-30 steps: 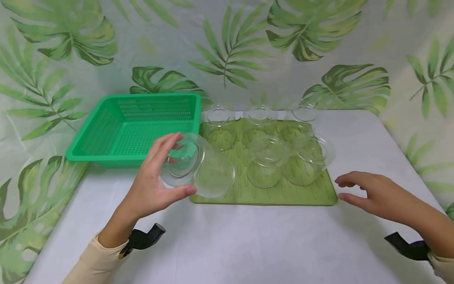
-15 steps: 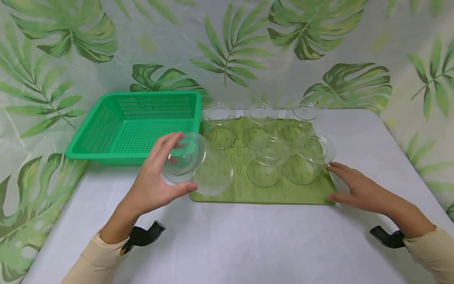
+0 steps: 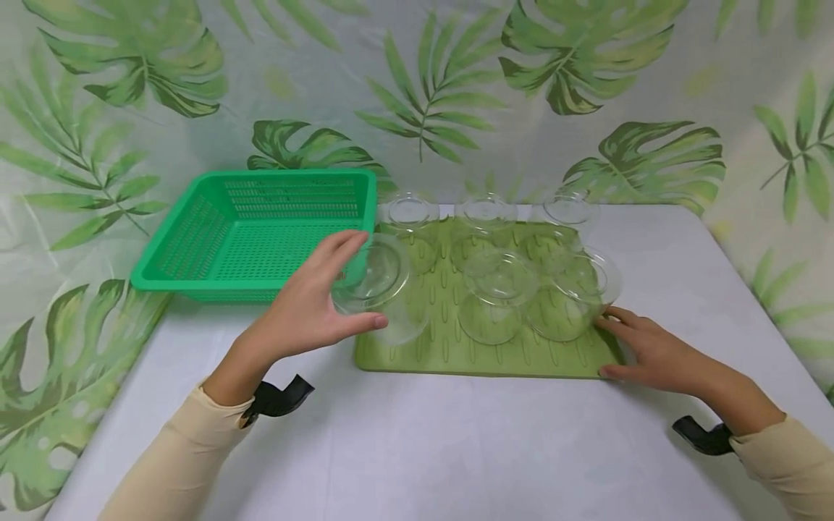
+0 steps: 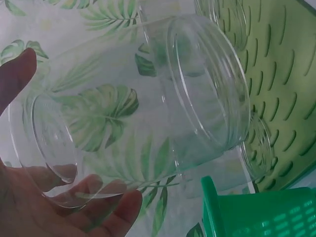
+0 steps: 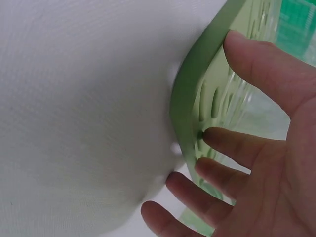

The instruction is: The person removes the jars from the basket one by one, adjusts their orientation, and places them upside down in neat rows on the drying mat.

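Note:
My left hand (image 3: 302, 311) holds a clear jar (image 3: 374, 282) by its closed end, thumb and fingers spread around it. In the left wrist view the jar (image 4: 118, 108) lies tilted, its threaded mouth pointing away from the palm toward the mat. It hangs over the left front part of the green ribbed mat (image 3: 449, 358). My right hand (image 3: 658, 354) is at the mat's right front corner, beside a standing clear jar (image 3: 567, 311). In the right wrist view its fingers (image 5: 237, 148) are extended, and the thumb touches the mat's edge (image 5: 185, 94).
Several more clear jars stand on the mat, among them a front-row jar (image 3: 491, 311) and a back-row jar (image 3: 417, 239). A green slotted basket (image 3: 254, 289) sits at the mat's left. White cloth (image 3: 456, 449) covers the table, with a leaf-print curtain (image 3: 430, 87) behind.
My right hand has moved left and come to the mat's corner. My left hand has shifted slightly right and up with the jar, which now stands more upright.

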Tool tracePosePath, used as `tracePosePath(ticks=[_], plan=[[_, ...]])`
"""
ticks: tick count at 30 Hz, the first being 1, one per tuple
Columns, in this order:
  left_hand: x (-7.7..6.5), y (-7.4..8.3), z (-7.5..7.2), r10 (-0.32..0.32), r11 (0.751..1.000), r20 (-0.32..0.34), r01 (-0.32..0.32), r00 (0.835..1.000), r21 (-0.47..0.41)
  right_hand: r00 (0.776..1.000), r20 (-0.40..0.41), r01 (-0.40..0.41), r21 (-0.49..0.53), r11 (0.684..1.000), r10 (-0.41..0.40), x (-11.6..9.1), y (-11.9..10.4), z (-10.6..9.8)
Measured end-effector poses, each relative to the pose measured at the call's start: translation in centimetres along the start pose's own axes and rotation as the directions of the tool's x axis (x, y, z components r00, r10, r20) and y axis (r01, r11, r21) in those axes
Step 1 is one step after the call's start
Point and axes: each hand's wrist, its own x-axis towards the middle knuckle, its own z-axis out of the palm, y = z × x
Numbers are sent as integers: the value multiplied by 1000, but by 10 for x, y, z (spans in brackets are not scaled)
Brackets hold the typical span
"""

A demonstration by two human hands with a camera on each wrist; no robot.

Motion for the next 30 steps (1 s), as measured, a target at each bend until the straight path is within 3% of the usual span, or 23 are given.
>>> tracePosePath(ticks=[13, 22, 30], plan=[[31, -10, 27, -24, 1000, 68, 24, 997, -5, 1000, -13, -4, 22, 1000, 4, -1, 5, 3], [36, -17, 43, -42, 999, 100, 42, 994, 9, 1000, 0, -16, 38, 999, 16, 0, 4, 2], [39, -16, 53, -19, 998, 106, 14, 994, 54, 1000, 5, -24, 43, 999, 23, -2, 5, 2]])
